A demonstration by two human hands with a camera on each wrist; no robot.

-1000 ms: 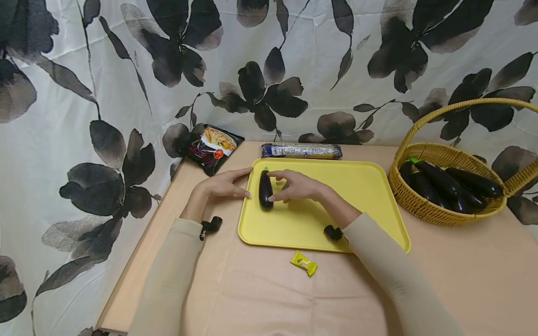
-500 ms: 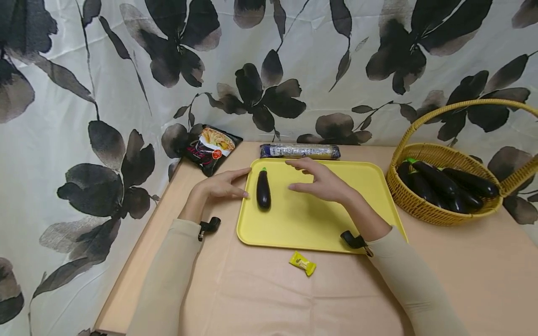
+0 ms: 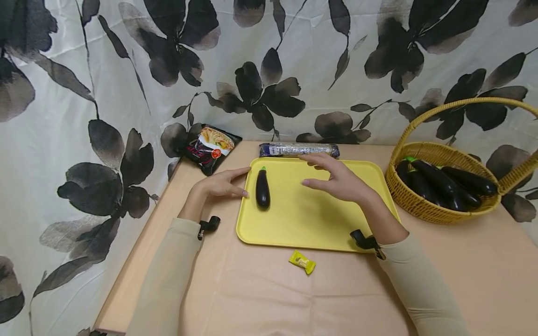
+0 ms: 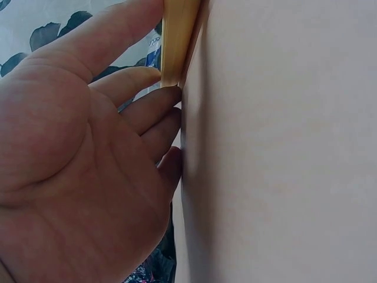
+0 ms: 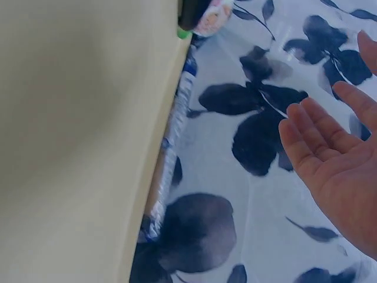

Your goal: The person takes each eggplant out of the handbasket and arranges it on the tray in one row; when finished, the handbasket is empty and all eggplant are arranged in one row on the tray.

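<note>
One dark eggplant [image 3: 263, 190] lies lengthwise on the left part of a yellow tray [image 3: 294, 228], its green stem end toward the back. My left hand [image 3: 220, 185] touches the tray's left edge with thumb and index finger. Seen from the left wrist, the tray's side [image 4: 178, 35] meets the thumb and index finger, and the other fingers stretch out close to the table. Over the middle of the tray hovers my right hand [image 3: 342, 181], fingers spread and holding nothing. The right wrist view has the same hand [image 5: 344, 171] with its palm and fingers bare.
A wicker basket [image 3: 403, 200] with several eggplants [image 3: 441, 182] stands at the right. Behind the tray lies a long blue-silver packet [image 3: 299, 150]. A black noodle packet [image 3: 213, 147] leans at the back left. In front sits a small yellow wrapped sweet [image 3: 302, 262].
The right hand has come away from the eggplant, spread its fingers and moved right over the tray. The eggplant and the left hand have stayed in place.
</note>
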